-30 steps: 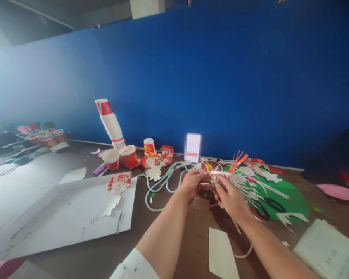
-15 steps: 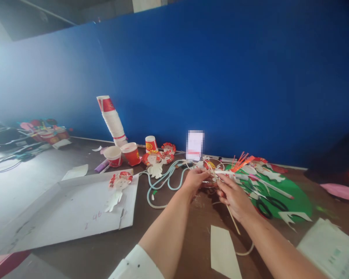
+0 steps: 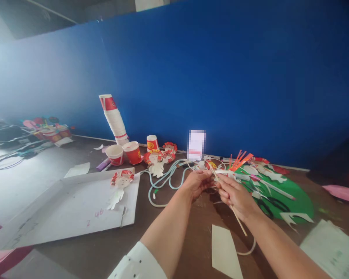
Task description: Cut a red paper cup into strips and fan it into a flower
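Note:
A thin wooden stick [image 3: 239, 221] runs slantwise through my right hand [image 3: 232, 193], its lower end pointing toward me and its upper end showing between both hands. The right fingers are closed around it. My left hand [image 3: 198, 183] is closed too, its thumb and fingertips brought together right beside the upper part of the stick. What those fingertips pinch is too small to tell. A white strip [image 3: 221, 171] shows just behind the fingers. Below the hands lies a cream paper piece [image 3: 225, 248].
Scissors [image 3: 275, 205] and paper scraps lie on a green sheet [image 3: 304, 205] at right. Pale blue cable [image 3: 170, 174] coils left of my hands. Further left are paper cups [image 3: 133, 153], a leaning cup stack [image 3: 114, 120] and a white board [image 3: 66, 209] bearing a paper figure [image 3: 123, 179].
The stick has tilted a little, its lower end swinging right. Both hands stay close together in nearly the same place, and the left fingers have shifted slightly. The view has moved slightly.

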{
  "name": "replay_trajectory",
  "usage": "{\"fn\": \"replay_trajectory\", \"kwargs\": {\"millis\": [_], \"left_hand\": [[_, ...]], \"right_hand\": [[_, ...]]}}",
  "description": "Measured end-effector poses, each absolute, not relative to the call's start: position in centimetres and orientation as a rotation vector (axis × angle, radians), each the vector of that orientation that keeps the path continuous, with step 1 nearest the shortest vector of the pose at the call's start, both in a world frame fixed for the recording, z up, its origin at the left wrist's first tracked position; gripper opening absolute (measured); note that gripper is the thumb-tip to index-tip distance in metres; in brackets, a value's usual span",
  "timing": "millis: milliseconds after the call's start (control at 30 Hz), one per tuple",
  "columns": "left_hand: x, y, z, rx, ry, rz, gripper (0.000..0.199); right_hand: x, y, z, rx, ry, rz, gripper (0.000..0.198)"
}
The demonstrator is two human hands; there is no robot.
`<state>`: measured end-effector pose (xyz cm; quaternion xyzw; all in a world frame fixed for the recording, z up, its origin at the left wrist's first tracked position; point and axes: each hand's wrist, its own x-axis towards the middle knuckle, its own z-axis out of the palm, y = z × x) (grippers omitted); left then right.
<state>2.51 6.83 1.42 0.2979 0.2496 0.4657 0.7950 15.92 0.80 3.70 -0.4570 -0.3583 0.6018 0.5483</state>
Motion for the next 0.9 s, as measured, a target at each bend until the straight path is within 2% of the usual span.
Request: {"fn": "replay_trajectory", "kwargs": {"millis": [400,767,900], "left_hand": [[2.5,6.6,1.6,0.623,0.565,0.969,0.013],[2.8,6.9,1.6,0.66,0.669,0.916,0.017],[2.8,6.9,1.7,0.734,0.725,0.885,0.017]], "right_hand": [[16.4,1.2,3.1,-1.254,-1.105,1.309,0.043],[16.9,1.2,3.1,-1.529,-1.563,0.959,0.054],[17.6,1.4,3.2,-1.571,-1.759,0.746,0.049]]}}
